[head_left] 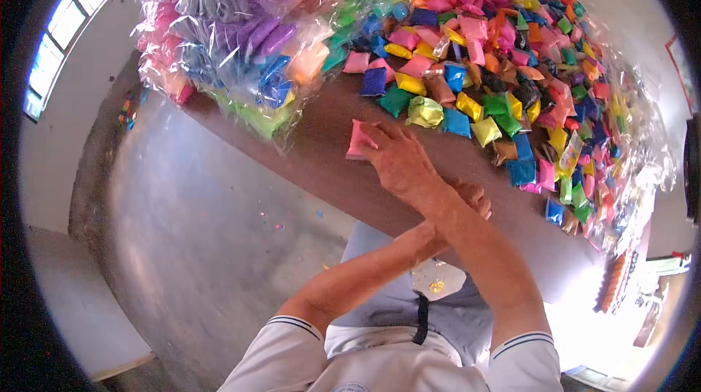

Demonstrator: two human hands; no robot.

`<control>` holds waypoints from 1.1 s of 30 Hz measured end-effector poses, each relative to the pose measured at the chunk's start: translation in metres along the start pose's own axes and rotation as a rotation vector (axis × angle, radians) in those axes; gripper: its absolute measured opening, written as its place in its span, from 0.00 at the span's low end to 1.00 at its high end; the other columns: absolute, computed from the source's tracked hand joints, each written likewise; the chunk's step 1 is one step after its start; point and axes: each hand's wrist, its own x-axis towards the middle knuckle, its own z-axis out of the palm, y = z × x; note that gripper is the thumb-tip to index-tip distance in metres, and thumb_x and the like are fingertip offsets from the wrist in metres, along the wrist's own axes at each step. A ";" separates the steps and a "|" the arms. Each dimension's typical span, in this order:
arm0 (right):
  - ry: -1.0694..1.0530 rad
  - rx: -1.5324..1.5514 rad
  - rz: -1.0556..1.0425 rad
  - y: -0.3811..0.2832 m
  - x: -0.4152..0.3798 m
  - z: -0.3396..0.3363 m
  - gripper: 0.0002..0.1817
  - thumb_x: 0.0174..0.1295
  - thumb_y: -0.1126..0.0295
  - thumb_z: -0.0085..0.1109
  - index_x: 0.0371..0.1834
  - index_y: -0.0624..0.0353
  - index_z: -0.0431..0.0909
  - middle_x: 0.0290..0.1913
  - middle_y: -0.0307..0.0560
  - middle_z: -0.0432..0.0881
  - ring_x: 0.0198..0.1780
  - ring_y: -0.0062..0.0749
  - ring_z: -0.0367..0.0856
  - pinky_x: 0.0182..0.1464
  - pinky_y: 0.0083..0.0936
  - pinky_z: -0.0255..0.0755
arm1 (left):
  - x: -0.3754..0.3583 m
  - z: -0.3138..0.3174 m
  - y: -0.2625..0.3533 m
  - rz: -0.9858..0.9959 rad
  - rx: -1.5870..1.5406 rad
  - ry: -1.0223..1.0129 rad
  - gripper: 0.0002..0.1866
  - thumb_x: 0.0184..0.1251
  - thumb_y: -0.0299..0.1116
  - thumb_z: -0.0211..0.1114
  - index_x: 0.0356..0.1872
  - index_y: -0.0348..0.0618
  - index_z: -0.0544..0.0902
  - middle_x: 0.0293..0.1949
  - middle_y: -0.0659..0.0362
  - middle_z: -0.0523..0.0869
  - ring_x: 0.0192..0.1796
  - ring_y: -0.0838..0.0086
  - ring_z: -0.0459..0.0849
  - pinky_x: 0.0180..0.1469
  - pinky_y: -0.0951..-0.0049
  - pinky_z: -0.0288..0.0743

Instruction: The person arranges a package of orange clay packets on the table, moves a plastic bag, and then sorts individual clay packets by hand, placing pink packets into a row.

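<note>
My arms are crossed over the edge of a brown table [321, 118]. My right hand [400, 158] reaches to the left and grips a small pink packet [358, 140] by its right side, between thumb and fingers. Under the right forearm, my left hand [473, 198] points right with its fingers curled in. Whatever it may hold is hidden. Beyond my hands lie a yellow-green packet [425, 112], a blue packet [456, 123] and a pale yellow packet [485, 131], nearest of the loose ones.
A large heap of small coloured packets [504, 48] spreads over the table's back and right. At the left stand stacked clear bags [226, 41] of sorted packets. Crumpled clear plastic [639, 180] hangs at the right edge. Small scraps dot the grey floor [212, 246].
</note>
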 end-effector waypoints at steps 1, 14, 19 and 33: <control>-0.042 -0.014 0.002 0.000 0.002 -0.001 0.20 0.51 0.75 0.56 0.50 0.53 0.79 0.60 0.45 0.73 0.62 0.44 0.71 0.61 0.43 0.68 | 0.002 0.014 -0.003 0.012 -0.118 -0.022 0.11 0.65 0.44 0.53 0.36 0.50 0.75 0.38 0.61 0.74 0.47 0.63 0.75 0.50 0.50 0.66; -0.169 -0.066 -0.114 0.021 0.003 -0.003 0.25 0.50 0.78 0.55 0.55 0.57 0.74 0.62 0.46 0.74 0.64 0.42 0.71 0.62 0.43 0.68 | -0.011 0.047 -0.003 0.142 0.070 0.439 0.16 0.63 0.39 0.58 0.51 0.48 0.75 0.43 0.55 0.75 0.54 0.59 0.71 0.58 0.53 0.65; -0.009 0.036 -0.082 0.014 -0.003 0.008 0.23 0.51 0.78 0.53 0.54 0.61 0.75 0.55 0.52 0.78 0.57 0.47 0.77 0.59 0.41 0.71 | -0.009 0.004 0.000 0.082 0.113 -0.063 0.15 0.67 0.46 0.52 0.49 0.51 0.73 0.47 0.60 0.75 0.56 0.61 0.70 0.64 0.50 0.60; 0.279 0.152 0.021 0.000 0.090 0.058 0.17 0.48 0.79 0.52 0.44 0.61 0.77 0.46 0.52 0.80 0.49 0.47 0.80 0.52 0.38 0.73 | -0.001 -0.041 0.005 0.006 -0.181 -0.050 0.13 0.68 0.40 0.55 0.40 0.42 0.81 0.38 0.53 0.78 0.43 0.57 0.77 0.53 0.52 0.67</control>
